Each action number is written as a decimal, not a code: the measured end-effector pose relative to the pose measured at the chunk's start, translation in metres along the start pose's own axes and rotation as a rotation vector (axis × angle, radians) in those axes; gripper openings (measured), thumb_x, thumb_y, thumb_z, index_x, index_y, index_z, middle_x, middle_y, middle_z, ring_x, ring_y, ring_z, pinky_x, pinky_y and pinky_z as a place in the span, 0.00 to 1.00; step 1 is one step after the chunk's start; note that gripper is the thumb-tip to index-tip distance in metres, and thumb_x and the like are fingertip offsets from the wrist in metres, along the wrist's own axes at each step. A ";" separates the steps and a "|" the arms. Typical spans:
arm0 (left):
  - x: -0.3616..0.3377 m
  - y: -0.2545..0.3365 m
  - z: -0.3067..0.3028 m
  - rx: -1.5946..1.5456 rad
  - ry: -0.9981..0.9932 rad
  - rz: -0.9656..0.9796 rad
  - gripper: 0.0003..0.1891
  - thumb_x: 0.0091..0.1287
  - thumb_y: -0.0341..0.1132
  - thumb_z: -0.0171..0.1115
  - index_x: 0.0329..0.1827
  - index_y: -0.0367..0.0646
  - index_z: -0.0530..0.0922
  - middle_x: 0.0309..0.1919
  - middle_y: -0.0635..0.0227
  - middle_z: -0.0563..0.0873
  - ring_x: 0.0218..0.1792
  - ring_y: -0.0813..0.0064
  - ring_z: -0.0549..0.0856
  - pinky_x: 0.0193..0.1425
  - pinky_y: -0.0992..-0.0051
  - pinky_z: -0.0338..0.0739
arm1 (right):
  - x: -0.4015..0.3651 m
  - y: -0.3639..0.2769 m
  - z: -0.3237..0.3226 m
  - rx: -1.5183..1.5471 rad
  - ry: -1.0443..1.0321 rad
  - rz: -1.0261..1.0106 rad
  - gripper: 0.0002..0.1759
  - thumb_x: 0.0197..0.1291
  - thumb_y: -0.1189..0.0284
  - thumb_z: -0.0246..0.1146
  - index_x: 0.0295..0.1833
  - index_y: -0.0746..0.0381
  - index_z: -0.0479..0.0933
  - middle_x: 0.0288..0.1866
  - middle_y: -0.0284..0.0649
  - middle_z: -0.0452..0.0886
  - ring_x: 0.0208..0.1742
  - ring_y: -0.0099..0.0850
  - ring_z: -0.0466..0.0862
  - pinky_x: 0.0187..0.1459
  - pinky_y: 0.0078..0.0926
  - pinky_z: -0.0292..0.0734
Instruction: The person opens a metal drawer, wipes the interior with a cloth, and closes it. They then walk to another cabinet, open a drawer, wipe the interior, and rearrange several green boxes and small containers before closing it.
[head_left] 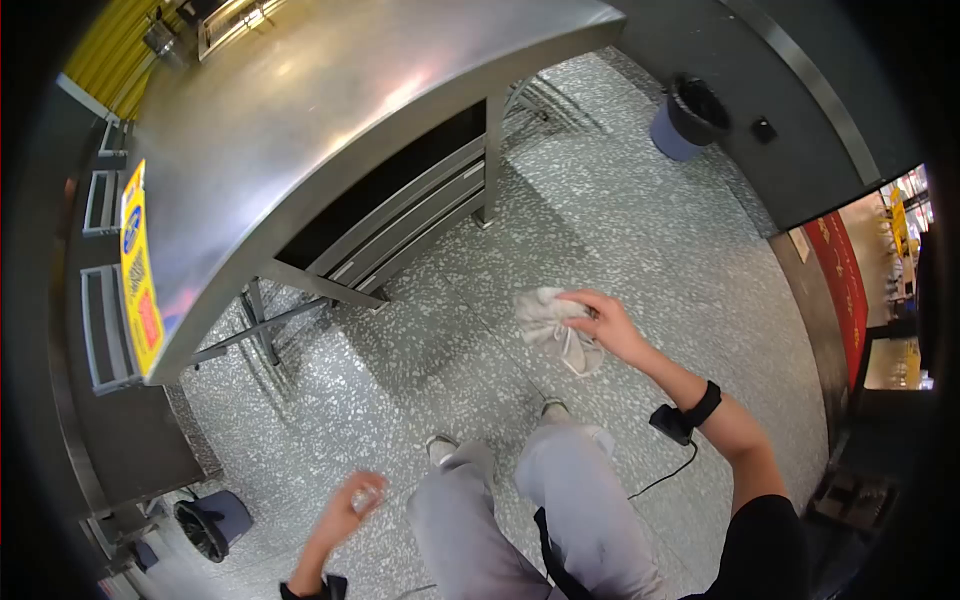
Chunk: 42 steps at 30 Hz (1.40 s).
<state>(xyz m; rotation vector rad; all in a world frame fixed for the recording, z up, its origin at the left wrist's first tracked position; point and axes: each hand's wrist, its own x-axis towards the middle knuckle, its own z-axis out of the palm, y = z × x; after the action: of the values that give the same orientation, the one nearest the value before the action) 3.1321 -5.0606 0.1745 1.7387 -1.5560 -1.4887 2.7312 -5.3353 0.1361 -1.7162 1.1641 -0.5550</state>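
A crumpled whitish-grey cloth [545, 318] hangs from my right hand [600, 322], pinched between thumb and fingers, above the speckled floor. A black strap with a small dark device [672, 424] sits on my right wrist, and a thin cable runs from it. Lower left, my left hand [350, 505] is held out beside my legs, slightly blurred. Its fingers are loosely curled with a gap to the thumb, and nothing shows in it.
A stainless-steel table [330, 110] with a shelf frame below stands ahead to the left. A yellow label [140, 270] is near its edge. Lined bins stand at the upper right [678, 135] and lower left [232, 512]. A dark counter [800, 100] runs along the right.
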 end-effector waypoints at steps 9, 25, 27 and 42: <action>0.269 -0.013 0.025 0.418 0.298 0.637 0.34 0.52 0.32 0.69 0.61 0.43 0.63 0.56 0.53 0.68 0.57 0.55 0.71 0.58 0.65 0.69 | 0.127 0.098 0.126 -0.072 -0.110 -0.474 0.19 0.46 0.73 0.69 0.47 0.61 0.78 0.42 0.38 0.79 0.41 0.29 0.79 0.42 0.27 0.73; 0.334 0.004 -0.054 0.373 0.740 0.790 0.30 0.45 0.22 0.63 0.56 0.40 0.68 0.49 0.56 0.72 0.51 0.55 0.73 0.56 0.66 0.69 | 0.120 0.068 0.115 -0.081 0.029 -0.276 0.18 0.53 0.64 0.66 0.43 0.63 0.71 0.43 0.42 0.78 0.41 0.30 0.78 0.43 0.26 0.73; 0.327 0.022 -0.083 0.221 0.881 0.839 0.29 0.46 0.23 0.64 0.56 0.38 0.68 0.47 0.56 0.74 0.49 0.57 0.76 0.55 0.68 0.69 | 0.076 0.068 0.113 -0.264 0.031 -0.080 0.17 0.53 0.61 0.66 0.32 0.64 0.72 0.34 0.42 0.78 0.33 0.30 0.78 0.36 0.27 0.74; 0.351 0.017 -0.146 -0.232 0.667 0.620 0.22 0.54 0.33 0.63 0.50 0.32 0.73 0.46 0.56 0.80 0.48 0.66 0.77 0.55 0.72 0.68 | -0.057 0.067 0.153 -0.735 -0.091 0.077 0.18 0.62 0.61 0.54 0.26 0.63 0.71 0.23 0.48 0.77 0.25 0.49 0.77 0.28 0.42 0.72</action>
<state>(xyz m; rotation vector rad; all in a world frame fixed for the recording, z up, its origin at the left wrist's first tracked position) 3.1899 -5.4266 0.0860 1.2545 -1.3098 -0.6551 2.7937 -5.2214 0.0169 -2.2591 1.4665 0.0239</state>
